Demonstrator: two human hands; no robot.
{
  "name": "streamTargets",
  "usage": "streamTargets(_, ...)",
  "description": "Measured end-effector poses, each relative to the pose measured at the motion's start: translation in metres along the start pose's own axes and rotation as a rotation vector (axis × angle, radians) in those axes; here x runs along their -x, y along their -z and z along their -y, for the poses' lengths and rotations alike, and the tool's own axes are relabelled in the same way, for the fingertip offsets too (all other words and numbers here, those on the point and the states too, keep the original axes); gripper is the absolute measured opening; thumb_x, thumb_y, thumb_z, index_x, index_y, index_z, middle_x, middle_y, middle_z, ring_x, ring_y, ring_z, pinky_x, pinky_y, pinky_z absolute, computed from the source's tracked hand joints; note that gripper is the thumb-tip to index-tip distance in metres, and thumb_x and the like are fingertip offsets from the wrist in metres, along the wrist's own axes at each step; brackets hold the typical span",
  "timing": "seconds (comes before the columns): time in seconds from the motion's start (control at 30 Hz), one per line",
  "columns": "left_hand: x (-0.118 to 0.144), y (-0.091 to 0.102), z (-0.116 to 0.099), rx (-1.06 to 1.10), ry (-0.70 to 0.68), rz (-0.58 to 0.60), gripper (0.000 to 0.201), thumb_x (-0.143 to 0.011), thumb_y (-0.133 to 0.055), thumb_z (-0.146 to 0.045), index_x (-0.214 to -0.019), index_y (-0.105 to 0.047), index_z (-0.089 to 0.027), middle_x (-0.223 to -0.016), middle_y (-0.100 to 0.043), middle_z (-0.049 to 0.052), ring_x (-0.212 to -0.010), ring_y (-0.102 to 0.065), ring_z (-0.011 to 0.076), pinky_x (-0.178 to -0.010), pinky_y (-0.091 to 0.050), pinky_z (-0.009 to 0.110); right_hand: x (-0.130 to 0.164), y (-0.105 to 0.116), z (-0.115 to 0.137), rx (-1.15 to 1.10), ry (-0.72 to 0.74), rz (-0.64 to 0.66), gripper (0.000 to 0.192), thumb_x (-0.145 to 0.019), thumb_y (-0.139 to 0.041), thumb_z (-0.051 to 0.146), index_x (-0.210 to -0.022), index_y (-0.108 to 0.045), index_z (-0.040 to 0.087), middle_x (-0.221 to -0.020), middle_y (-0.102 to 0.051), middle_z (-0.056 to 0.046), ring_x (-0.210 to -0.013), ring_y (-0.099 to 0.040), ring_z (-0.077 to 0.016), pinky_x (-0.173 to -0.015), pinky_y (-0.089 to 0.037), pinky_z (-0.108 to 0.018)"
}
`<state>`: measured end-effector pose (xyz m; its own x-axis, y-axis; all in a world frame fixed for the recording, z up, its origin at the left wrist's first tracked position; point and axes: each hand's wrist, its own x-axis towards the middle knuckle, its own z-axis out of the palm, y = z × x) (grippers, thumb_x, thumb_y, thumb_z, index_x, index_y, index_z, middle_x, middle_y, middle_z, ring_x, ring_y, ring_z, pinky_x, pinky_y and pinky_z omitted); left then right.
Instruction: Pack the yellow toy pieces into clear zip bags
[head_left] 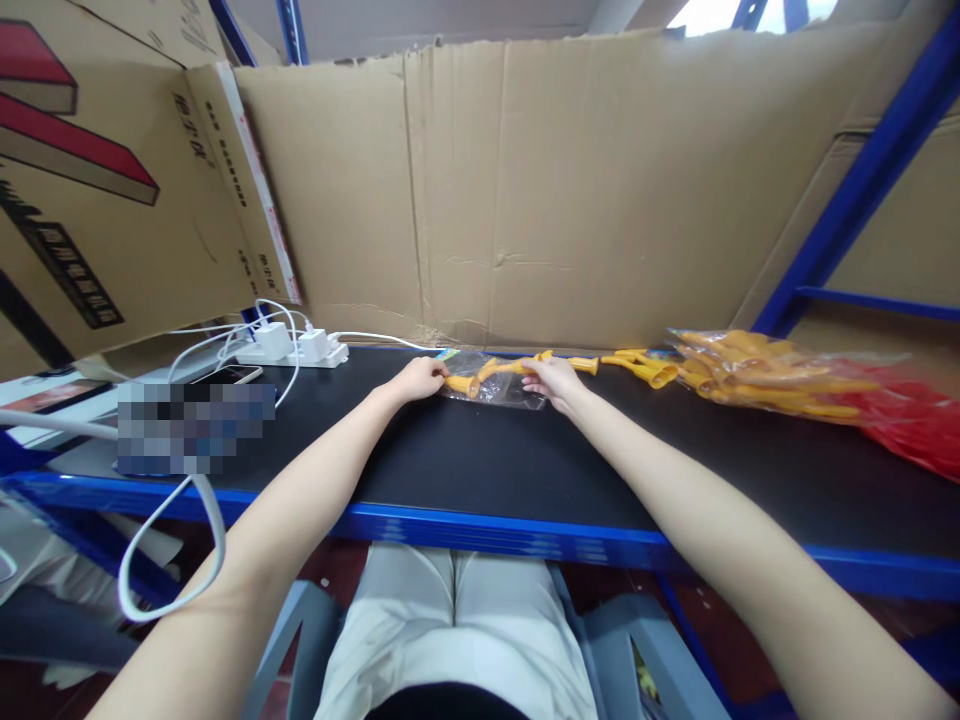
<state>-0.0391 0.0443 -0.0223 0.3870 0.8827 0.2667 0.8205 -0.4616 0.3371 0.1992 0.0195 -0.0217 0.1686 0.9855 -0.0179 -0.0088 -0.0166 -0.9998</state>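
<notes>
Left hand (420,380) has its fingers curled on the left end of a clear plastic bag (499,393), which lies flat on the black tabletop (480,455). A flared yellow piece (462,384) sits just beside those fingertips, on their right, its wide mouth turned away from them. The right hand (553,381) is at the bag's other end, thumb and fingers bent toward a second yellow piece (504,367) that reaches leftward from the fingertips; at this distance, with the film glaring, I cannot tell whether they pinch it or merely touch it. Further right, near the cardboard wall (600,200), a loose yellow cluster (645,367) lies apart from the hand, next to a filled bag of yellow pieces (757,375) and a red bundle (919,415). On the far left stands a white power strip (292,352) with its cables.
</notes>
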Motion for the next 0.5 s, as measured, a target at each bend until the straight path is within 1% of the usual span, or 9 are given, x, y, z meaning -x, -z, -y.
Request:
streamTargets(0.07, 0.001, 0.0, -0.003, 0.033, -0.016, 0.013, 0.033, -0.067, -0.044, -0.011, -0.089, -0.068, -0.014, -0.088, -0.069, 0.004, -0.082, -0.061, 0.0171, -0.079, -0.045, 0.025, 0.0, -0.002, -0.004, 0.006, -0.003, 0.054, 0.008, -0.073, -0.058, 0.009, -0.07, -0.052, 0.013, -0.053, -0.056, 0.0, -0.049, -0.053, -0.0062, -0.052, -0.048, -0.016)
streamTargets(0.13, 0.002, 0.001, -0.005, 0.068, -0.023, 0.025, 0.034, -0.067, -0.043, -0.011, -0.089, -0.069, -0.014, -0.087, -0.069, 0.003, -0.082, -0.062, 0.0167, -0.079, -0.046, 0.025, 0.001, -0.003, -0.007, 0.114, 0.039, 0.177, 0.007, -0.069, -0.062, 0.01, -0.072, -0.056, 0.012, -0.058, -0.06, -0.002, -0.053, -0.055, -0.0071, -0.055, -0.048, -0.017)
streamTargets(0.2, 0.002, 0.0, -0.006, 0.108, -0.022, 0.04, 0.036, -0.067, -0.043, -0.011, -0.089, -0.069, -0.015, -0.088, -0.069, 0.002, -0.083, -0.062, 0.0158, -0.08, -0.046, 0.024, 0.003, -0.003, -0.008, 0.344, 0.158, 0.289, 0.012, -0.067, -0.064, 0.016, -0.077, -0.06, 0.011, -0.062, -0.062, -0.003, -0.055, -0.056, -0.009, -0.054, -0.047, -0.019)
streamTargets(0.23, 0.002, 0.0, -0.005, 0.131, -0.023, 0.052, 0.036, -0.066, -0.042, -0.011, -0.09, -0.069, -0.015, -0.089, -0.069, 0.001, -0.083, -0.062, 0.0153, -0.081, -0.046, 0.023, 0.004, -0.002, -0.008, 0.492, 0.254, 0.313, 0.015, -0.066, -0.064, 0.019, -0.079, -0.061, 0.011, -0.065, -0.063, -0.003, -0.057, -0.057, -0.0102, -0.055, -0.046, -0.02)
streamTargets(0.3, 0.001, -0.001, -0.005, 0.184, -0.034, 0.082, 0.037, -0.067, -0.043, -0.012, -0.092, -0.07, -0.015, -0.094, -0.069, 0.001, -0.084, -0.062, 0.0148, -0.082, -0.046, 0.023, 0.005, 0.001, -0.007, 0.774, 0.476, 0.304, 0.016, -0.066, -0.063, 0.021, -0.079, -0.064, 0.012, -0.072, -0.066, -0.005, -0.064, -0.059, -0.0134, -0.059, -0.044, -0.021)
streamTargets(0.37, 0.001, -0.002, -0.007, 0.232, -0.07, 0.106, 0.037, -0.067, -0.043, -0.013, -0.093, -0.07, -0.015, -0.1, -0.067, 0.001, -0.087, -0.062, 0.0151, -0.084, -0.045, 0.023, 0.007, 0.004, -0.005, 0.976, 0.643, 0.265, 0.014, -0.066, -0.06, 0.02, -0.077, -0.066, 0.013, -0.079, -0.067, -0.006, -0.073, -0.06, -0.016, -0.065, -0.043, -0.022)
streamTargets(0.4, 0.001, -0.002, -0.008, 0.249, -0.097, 0.113, 0.036, -0.067, -0.044, -0.013, -0.093, -0.07, -0.015, -0.102, -0.067, 0.001, -0.09, -0.061, 0.0153, -0.086, -0.044, 0.023, 0.007, 0.005, -0.004, 1.041, 0.676, 0.241, 0.014, -0.068, -0.059, 0.021, -0.077, -0.067, 0.014, -0.083, -0.068, -0.007, -0.076, -0.06, -0.0173, -0.067, -0.043, -0.022)
streamTargets(0.43, 0.002, -0.002, -0.01, 0.261, -0.126, 0.12, 0.036, -0.067, -0.044, -0.013, -0.093, -0.07, -0.015, -0.105, -0.066, 0.002, -0.094, -0.06, 0.0155, -0.088, -0.043, 0.023, 0.008, 0.006, -0.004, 1.084, 0.678, 0.214, 0.016, -0.069, -0.058, 0.023, -0.078, -0.068, 0.016, -0.086, -0.068, -0.008, -0.08, -0.061, -0.0186, -0.069, -0.042, -0.023)
streamTargets(0.5, 0.003, -0.002, -0.015, 0.277, -0.174, 0.141, 0.037, -0.067, -0.044, -0.012, -0.094, -0.069, -0.016, -0.109, -0.064, 0.002, -0.101, -0.058, 0.0157, -0.092, -0.041, 0.023, 0.008, 0.005, -0.006, 1.127, 0.634, 0.153, 0.021, -0.071, -0.057, 0.028, -0.085, -0.069, 0.018, -0.09, -0.068, -0.009, -0.085, -0.061, -0.0214, -0.071, -0.043, -0.025)
